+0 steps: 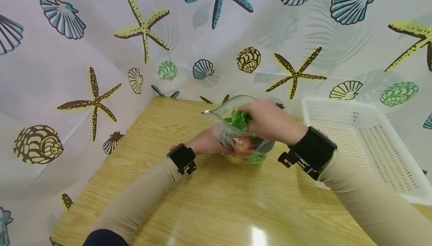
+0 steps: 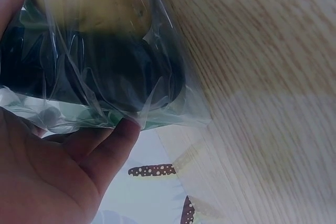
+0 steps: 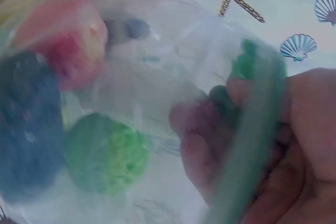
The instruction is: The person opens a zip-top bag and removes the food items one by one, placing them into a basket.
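A clear zip bag (image 1: 220, 109) with a green zip edge stands on the table, its mouth spread wide. My left hand (image 1: 213, 141) grips the bag low on its left side; the left wrist view has thumb and fingers around the film. At the mouth, my right hand (image 1: 264, 120) pinches a green leafy piece (image 1: 239, 119), partly hidden by the fingers. Through the plastic show a red, peach-like fruit (image 1: 243, 145), a long dark piece (image 3: 29, 124), a bumpy green round piece (image 3: 107, 153) and a yellowish, spotted, potato-like piece (image 2: 89, 1).
A white perforated plastic basket (image 1: 401, 141) stands at the right, beside my right forearm. Underneath is a wood-grain table (image 1: 216, 201). A white curtain (image 1: 233, 43) printed with shells and starfish hangs behind and to the left.
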Demonstrator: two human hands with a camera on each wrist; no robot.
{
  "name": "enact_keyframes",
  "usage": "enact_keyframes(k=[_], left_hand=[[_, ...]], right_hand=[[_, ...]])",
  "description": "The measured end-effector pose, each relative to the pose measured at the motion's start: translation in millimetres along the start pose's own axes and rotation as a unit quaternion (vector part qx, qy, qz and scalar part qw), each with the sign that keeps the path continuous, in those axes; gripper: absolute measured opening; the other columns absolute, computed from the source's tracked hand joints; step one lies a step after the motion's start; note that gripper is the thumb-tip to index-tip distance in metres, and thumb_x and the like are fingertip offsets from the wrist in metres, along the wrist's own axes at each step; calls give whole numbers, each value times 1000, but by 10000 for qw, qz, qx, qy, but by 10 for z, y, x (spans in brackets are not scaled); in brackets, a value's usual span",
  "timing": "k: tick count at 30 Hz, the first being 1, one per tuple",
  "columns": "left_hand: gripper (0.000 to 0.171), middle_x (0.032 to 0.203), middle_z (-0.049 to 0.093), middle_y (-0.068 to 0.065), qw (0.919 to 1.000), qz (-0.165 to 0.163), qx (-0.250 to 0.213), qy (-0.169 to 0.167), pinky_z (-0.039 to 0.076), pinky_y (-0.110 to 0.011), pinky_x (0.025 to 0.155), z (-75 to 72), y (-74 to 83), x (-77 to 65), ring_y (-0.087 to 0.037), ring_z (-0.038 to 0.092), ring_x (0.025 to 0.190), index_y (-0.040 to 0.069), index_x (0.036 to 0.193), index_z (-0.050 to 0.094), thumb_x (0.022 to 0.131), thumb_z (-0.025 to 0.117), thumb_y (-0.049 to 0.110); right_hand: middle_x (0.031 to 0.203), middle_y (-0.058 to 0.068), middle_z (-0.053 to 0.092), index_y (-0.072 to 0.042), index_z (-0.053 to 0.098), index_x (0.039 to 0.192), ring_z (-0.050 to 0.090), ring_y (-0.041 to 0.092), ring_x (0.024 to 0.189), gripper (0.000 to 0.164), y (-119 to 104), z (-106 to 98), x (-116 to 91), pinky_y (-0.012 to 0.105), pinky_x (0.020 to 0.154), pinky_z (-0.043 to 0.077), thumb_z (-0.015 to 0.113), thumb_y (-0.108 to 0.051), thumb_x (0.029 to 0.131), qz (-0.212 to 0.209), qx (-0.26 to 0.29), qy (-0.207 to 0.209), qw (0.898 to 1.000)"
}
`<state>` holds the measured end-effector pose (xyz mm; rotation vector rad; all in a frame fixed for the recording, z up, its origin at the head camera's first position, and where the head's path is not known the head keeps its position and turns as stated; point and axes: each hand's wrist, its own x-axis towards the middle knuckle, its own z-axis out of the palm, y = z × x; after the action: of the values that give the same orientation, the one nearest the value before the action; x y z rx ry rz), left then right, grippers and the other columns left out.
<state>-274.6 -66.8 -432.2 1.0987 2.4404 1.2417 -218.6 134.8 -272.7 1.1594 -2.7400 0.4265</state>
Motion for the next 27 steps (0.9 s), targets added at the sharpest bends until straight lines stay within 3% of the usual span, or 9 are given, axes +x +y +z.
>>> enact_keyframes(k=[3,8,11,17,20,23,27], left_hand=[[85,123,52,7,9999,-30,-23,94,45,-33,93,9,-6,-3,-5,49,107,22,135,38,66,87,32],[90,125,51,6,9992,-195,309,140,45,-33,93,12,-14,-3,-5,47,108,21,139,36,66,86,37],[85,121,51,6,9984,-323,452,136,46,-34,89,6,-13,-11,-7,49,104,21,135,39,66,85,41],[80,118,51,7,9979,-451,455,122,47,-35,88,44,-29,-6,-7,49,102,21,128,42,65,85,45],[81,121,50,8,9983,-386,422,59,46,-35,91,57,-40,14,-5,47,105,24,129,43,64,84,48],[83,124,48,8,9990,-261,355,39,45,-36,93,48,-35,22,-5,46,108,26,132,41,64,84,49],[83,127,48,8,9993,-284,219,39,45,-39,94,11,-8,-6,-5,45,111,27,134,41,65,84,47]], right_hand=[[65,-1,53,-16,60,77,43,14,58,23,-20,-132,-49,30,55,41,58,7,74,28,-135,295,9995],[67,2,54,-14,64,87,39,16,57,19,-7,-375,-164,32,56,38,59,3,81,17,-199,878,9959],[64,2,47,-13,61,84,34,16,56,18,12,-533,-255,33,55,33,59,4,81,-21,-130,1153,9932],[72,2,60,-11,66,88,40,13,56,20,66,-825,-560,28,53,33,59,7,82,75,13,1646,9863],[77,-3,63,-10,70,94,44,11,57,20,113,-972,-771,21,54,35,62,5,83,332,-109,1957,9800],[80,-15,65,-9,72,98,50,7,62,18,190,-1118,-995,13,57,36,62,1,86,824,-21,2113,9739],[79,-29,64,-9,70,99,57,-3,72,15,411,-1251,-1247,3,65,39,61,-1,90,1597,722,2183,9600]])
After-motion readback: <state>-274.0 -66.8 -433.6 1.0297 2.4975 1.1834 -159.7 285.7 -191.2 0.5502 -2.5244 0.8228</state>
